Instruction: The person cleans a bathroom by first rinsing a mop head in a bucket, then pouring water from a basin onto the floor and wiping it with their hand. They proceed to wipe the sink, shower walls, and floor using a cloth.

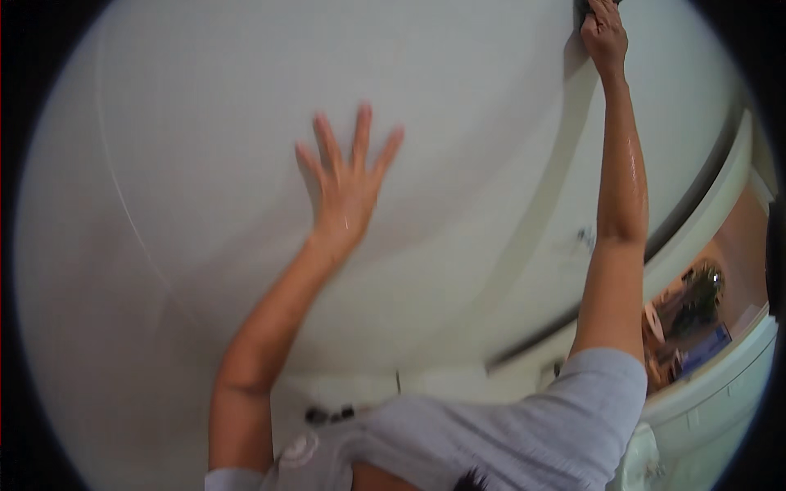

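My left hand (348, 196) lies against a smooth pale wall (458, 123), its fingers spread wide and holding nothing. High at the upper right, my right hand (605, 37) has its fingers closed over a dark grey thing (582, 11), perhaps a cloth or pad, pressed to the same wall. The top edge of the picture cuts off part of that thing, so its kind is unclear. Wet shine shows on my right forearm (626, 164). Both arms reach upward from grey short sleeves.
A white curved frame (720, 192) runs along the right side, with an opening beyond it that holds a dark green object (702, 295) and a blue box (706, 350). Small dark fittings (327, 415) show low in the picture. A white basin-like edge (643, 454) stands at the lower right.
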Demonstrator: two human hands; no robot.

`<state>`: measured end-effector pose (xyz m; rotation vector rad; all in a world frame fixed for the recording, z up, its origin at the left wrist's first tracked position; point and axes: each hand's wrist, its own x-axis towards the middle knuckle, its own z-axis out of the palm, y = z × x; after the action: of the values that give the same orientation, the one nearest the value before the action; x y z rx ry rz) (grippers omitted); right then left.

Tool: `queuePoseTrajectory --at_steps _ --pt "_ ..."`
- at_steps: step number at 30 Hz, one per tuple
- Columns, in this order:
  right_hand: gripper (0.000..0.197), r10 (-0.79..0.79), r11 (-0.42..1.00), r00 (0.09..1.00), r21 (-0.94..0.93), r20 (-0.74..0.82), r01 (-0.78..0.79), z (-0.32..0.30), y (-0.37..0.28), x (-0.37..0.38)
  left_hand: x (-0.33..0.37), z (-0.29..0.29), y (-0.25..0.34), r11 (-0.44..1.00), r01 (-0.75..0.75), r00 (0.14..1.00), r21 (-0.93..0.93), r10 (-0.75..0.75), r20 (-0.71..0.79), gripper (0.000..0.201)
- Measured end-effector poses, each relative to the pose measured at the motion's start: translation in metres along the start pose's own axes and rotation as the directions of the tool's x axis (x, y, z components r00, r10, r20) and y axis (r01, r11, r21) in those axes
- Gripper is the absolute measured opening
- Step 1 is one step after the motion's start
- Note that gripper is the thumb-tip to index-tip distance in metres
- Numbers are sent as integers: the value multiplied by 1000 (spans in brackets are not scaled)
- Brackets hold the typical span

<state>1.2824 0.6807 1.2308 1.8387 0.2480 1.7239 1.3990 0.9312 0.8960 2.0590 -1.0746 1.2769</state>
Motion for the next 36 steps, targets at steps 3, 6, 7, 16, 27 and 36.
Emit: queuePoseTrajectory --at_steps 3,6,7,16,27,36 --pt "44 -126 989 992 75 -14 126 -15 -66 -178 -15 6 10 997 -28 1000 -75 27 -15 86" --pt "39 34 985 924 144 382 -95 -50 -217 -371 -56 -9 10 974 3 986 -225 35 162 71" --pt "36 134 894 834 298 535 -335 -64 -249 -416 -62 -10 15 968 -7 980 -251 57 190 68" --pt "48 20 998 925 -64 380 5 -59 -120 -345 -142 3 7 946 65 980 -318 1 201 57" --pt "57 947 220 251 -164 -200 -962 -43 -272 -551 -222 -16 -12 942 286 868 -174 -177 464 53" --pt "41 388 -899 -802 377 455 -221 12 -459 -409 -252 -55 -36 908 419 790 17 -374 486 51"
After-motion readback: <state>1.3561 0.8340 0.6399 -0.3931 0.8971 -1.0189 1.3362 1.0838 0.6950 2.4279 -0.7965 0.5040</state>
